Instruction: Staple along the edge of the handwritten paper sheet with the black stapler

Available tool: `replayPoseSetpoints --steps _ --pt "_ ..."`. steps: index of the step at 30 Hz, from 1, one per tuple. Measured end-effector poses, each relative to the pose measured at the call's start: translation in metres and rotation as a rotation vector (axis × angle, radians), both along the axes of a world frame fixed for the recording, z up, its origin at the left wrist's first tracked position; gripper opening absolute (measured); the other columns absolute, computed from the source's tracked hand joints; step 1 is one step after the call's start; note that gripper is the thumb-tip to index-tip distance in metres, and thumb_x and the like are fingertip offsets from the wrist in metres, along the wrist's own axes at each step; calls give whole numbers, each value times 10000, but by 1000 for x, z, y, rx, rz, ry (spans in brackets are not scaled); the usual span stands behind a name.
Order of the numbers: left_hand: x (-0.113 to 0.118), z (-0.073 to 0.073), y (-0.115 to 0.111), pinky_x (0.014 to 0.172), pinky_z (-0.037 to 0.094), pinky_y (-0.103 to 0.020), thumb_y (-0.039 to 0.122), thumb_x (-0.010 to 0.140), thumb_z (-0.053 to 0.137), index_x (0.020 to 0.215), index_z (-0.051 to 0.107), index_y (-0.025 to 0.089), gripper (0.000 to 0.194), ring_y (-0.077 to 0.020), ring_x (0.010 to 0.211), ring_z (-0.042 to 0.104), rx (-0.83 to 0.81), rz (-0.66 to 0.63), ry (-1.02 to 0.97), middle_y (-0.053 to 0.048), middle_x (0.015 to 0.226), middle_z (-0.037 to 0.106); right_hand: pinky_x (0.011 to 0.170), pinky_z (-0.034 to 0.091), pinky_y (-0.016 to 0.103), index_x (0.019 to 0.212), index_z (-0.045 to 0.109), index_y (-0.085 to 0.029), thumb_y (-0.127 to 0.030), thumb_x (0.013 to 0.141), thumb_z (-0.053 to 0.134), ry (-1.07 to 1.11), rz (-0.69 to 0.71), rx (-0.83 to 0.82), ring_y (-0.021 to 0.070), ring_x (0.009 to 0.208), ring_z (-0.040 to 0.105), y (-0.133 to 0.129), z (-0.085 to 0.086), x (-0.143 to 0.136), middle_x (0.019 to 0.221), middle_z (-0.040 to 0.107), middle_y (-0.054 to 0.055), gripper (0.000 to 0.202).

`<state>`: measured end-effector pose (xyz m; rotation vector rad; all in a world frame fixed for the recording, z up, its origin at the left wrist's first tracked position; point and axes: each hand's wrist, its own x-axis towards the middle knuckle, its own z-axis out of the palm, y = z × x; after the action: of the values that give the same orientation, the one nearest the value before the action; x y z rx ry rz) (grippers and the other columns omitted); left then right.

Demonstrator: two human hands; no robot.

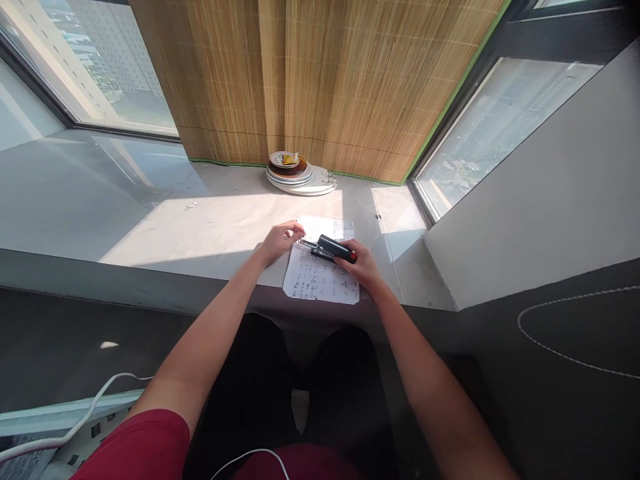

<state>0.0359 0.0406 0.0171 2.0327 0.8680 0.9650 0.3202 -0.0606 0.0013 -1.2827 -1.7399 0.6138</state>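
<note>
On a windowsill in front of me lies a white sheet of paper (323,280) covered in handwriting, its near edge reaching the sill's edge. Above it my right hand (361,263) grips a black stapler (336,248) with a red part at its rear end. The stapler's top appears swung apart from its base, and a thin metal part points left. My left hand (281,241) is at the paper's left side, close to that metal part. Its thumb and fingers are pinched together; whatever they hold is too small to make out.
A stack of plates (300,180) with a small yellow packet (290,159) on top stands at the back of the sill (225,220). Behind it hangs a bamboo blind (320,87) between windows. A beaded cord (520,320) loops at right; a white cable (95,403) runs at lower left.
</note>
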Motion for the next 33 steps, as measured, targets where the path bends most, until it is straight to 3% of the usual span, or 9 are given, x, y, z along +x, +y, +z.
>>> replayPoseSetpoints --steps 5,12,19,24,29,33 --pt "-1 -5 4 733 507 -328 481 1050 614 1066 714 201 297 -201 836 684 37 117 -67 -51 912 734 837 531 417 1138 756 -271 -407 902 761 11 6 -7 269 968 662 0 0 0 1090 709 70 273" --pt "1 1 -5 768 518 -361 463 988 688 1017 784 204 278 -236 945 674 33 43 -10 -94 1087 780 845 537 425 1127 757 -273 -454 910 755 9 -2 -12 273 972 664 -1 2 -1 1082 712 70 282" --pt "-1 -1 -5 828 579 -405 427 958 749 1174 838 229 306 -262 1000 690 10 23 34 -128 1203 779 838 536 421 1129 753 -278 -433 906 753 9 -3 -9 270 961 662 -1 2 -2 1076 710 68 272" --pt "-1 -5 1 884 616 -431 434 941 756 1080 852 232 264 -276 1050 698 -20 -58 71 -128 1176 767 834 533 416 1118 755 -275 -429 902 755 3 -2 -10 264 949 659 0 2 -1 1060 707 66 265" --pt "-1 -3 0 788 614 -403 443 930 759 1063 838 205 284 -215 830 696 -58 -89 92 -133 1166 762 857 529 426 1129 753 -274 -401 895 764 0 3 -9 271 971 664 1 0 0 1089 711 70 266" --pt "0 1 -2 801 613 -405 464 929 757 1037 836 209 288 -246 912 701 -54 -94 77 -132 1136 762 861 531 431 1140 750 -278 -423 906 759 -2 4 -19 278 985 667 1 0 0 1102 713 73 276"
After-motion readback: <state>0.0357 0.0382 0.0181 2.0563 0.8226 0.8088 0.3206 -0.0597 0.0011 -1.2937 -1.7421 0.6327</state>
